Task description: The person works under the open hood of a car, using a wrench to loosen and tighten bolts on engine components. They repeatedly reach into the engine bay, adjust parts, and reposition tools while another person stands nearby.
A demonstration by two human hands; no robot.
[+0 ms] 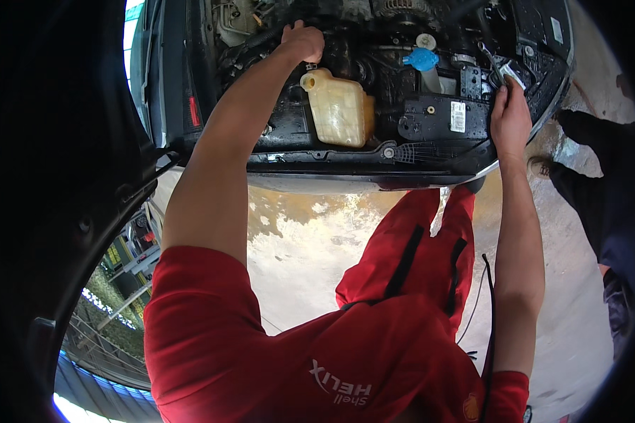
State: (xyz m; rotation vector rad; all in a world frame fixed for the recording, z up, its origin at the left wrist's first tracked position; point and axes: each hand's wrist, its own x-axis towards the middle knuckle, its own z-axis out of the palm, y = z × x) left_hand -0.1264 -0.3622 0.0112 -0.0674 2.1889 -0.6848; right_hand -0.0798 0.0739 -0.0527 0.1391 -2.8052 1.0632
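Over the engine bay, my left hand [303,44] is closed beside the neck of a yellowed plastic coolant tank [339,109]. Its fingers curl down among dark hoses, and what they grip is hidden. The tank's round filler opening shows without a cap. At the right side of the bay, my right hand [511,118] is wrapped round a metal wrench [492,62]. The wrench's ring end points away from me, toward the engine. Between my hands, a blue cap [422,59] tops a pale filler neck.
A black front panel [317,168] runs along the near edge of the bay. The raised dark hood [49,141] fills the left side. Another person's dark-trousered legs [593,155] are close by on the right, on the worn concrete floor [296,240].
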